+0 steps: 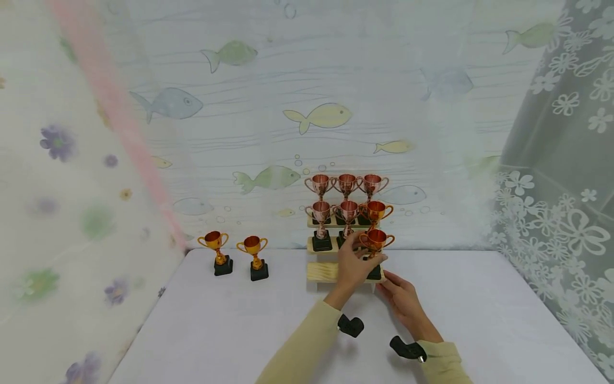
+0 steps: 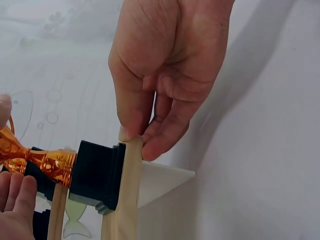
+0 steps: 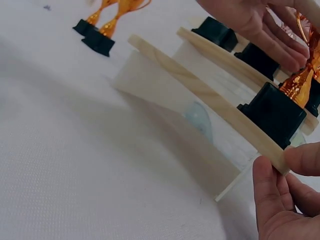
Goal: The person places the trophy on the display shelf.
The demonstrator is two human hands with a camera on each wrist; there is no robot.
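My left hand (image 1: 352, 269) curls its thumb and fingers around a small gold trophy cup (image 1: 377, 239), whose black base (image 3: 272, 116) stands at the right end of the lowest tier of a wooden stepped display shelf (image 1: 322, 272). With thumb and fingertips, my right hand (image 3: 287, 210) pinches the right end of that same tier, close beside the base. Another gold trophy (image 1: 377, 209) stands on the middle tier behind, right of two rose-coloured trophies (image 1: 349, 210). On the top tier is a row of three more rose-coloured trophies (image 1: 320, 183).
Two gold trophies, one farther left (image 1: 216, 241) and one nearer the shelf (image 1: 252, 246), stand on the white table (image 1: 211, 330). A curtain with printed fish (image 1: 271, 178) hangs right behind the shelf. Black curved pieces (image 1: 408, 349) are strapped at both wrists.
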